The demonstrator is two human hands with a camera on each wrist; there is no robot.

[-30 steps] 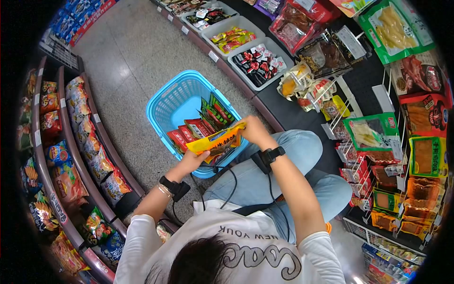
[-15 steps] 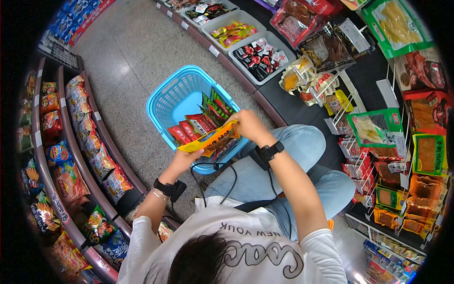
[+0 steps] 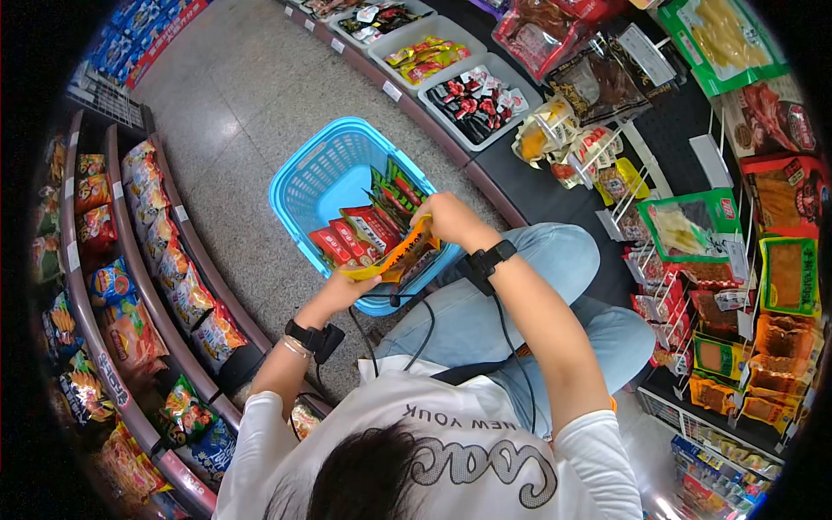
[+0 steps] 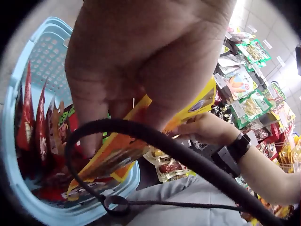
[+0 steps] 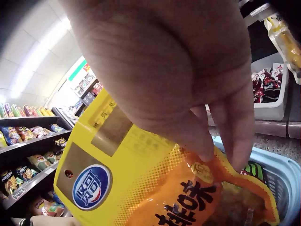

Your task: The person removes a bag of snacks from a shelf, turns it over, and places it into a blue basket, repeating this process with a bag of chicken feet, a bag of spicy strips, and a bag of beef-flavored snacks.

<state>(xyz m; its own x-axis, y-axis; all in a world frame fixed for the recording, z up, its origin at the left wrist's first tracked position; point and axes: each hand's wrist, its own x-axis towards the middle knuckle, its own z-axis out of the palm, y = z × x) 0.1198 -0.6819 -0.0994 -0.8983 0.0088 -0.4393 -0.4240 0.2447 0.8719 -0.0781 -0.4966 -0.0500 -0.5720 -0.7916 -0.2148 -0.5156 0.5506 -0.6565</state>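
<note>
**Yellow snack packet held at both ends over the blue basket**

The yellow-and-orange snack packet (image 3: 392, 257) hangs just above the near edge of the blue basket (image 3: 299, 178), tilted on edge rather than flat. It is gripped at its two ends: the right hand (image 3: 446, 217) pinches the upper end between thumb and curled fingers, and the left hand (image 3: 347, 286) holds the lower end from beneath, fingers closed on it. Held this way the limp packet probably stays stretched and steerable, and its narrow edge lines up with the red packets (image 3: 347, 238) and green packets (image 3: 394, 195) already standing upright in a row inside the basket.

The basket sits on the speckled floor (image 3: 234, 95) in front of the person's knees. To the left run curved shelves (image 3: 130, 286) of crisp bags; to the right, white trays (image 3: 472, 104) of small sweets and hanging racks (image 3: 693, 234) of dried-snack bags.
</note>
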